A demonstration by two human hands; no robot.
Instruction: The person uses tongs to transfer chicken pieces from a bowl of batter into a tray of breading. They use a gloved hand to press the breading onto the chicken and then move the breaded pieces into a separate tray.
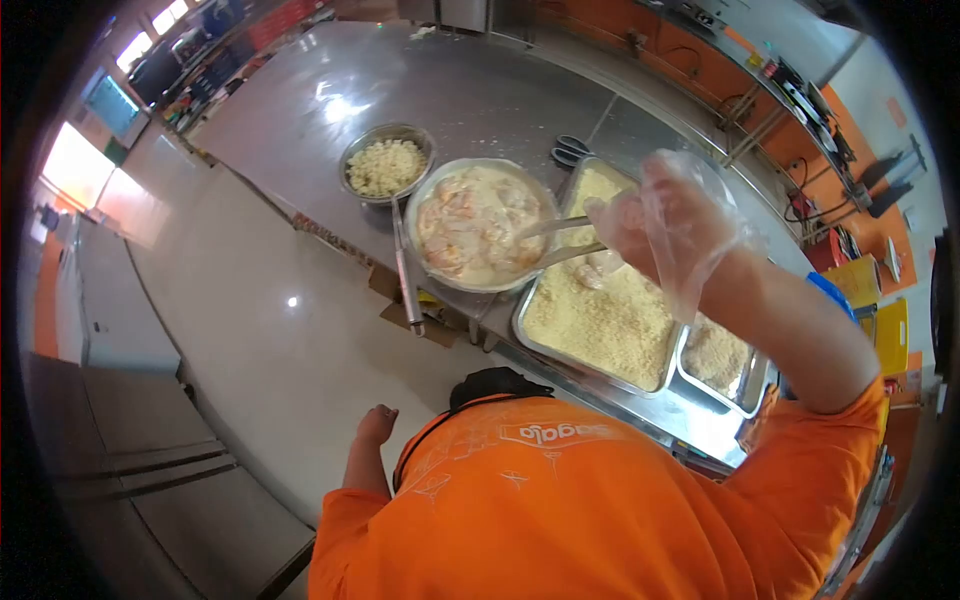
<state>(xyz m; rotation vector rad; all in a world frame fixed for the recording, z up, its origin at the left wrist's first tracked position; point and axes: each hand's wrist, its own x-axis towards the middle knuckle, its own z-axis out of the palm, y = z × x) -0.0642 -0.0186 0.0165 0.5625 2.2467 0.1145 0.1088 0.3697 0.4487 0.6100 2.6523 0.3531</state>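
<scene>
Right hand (672, 215): gripping tongs (568, 256), the held end hidden by a cloudy plastic glove (690, 235)
Tongs: tips at the big bowl (484, 280) of milky, hard-to-make-out chunks (478, 225), near the worktop's (290, 110) front edge
Left hand (377, 424): off the worktop, can't tell if open

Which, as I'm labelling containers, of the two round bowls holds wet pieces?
The larger bowl, which the tongs reach over; its pieces sit in milky liquid. The smaller metal bowl holds pale crumbs.
</scene>
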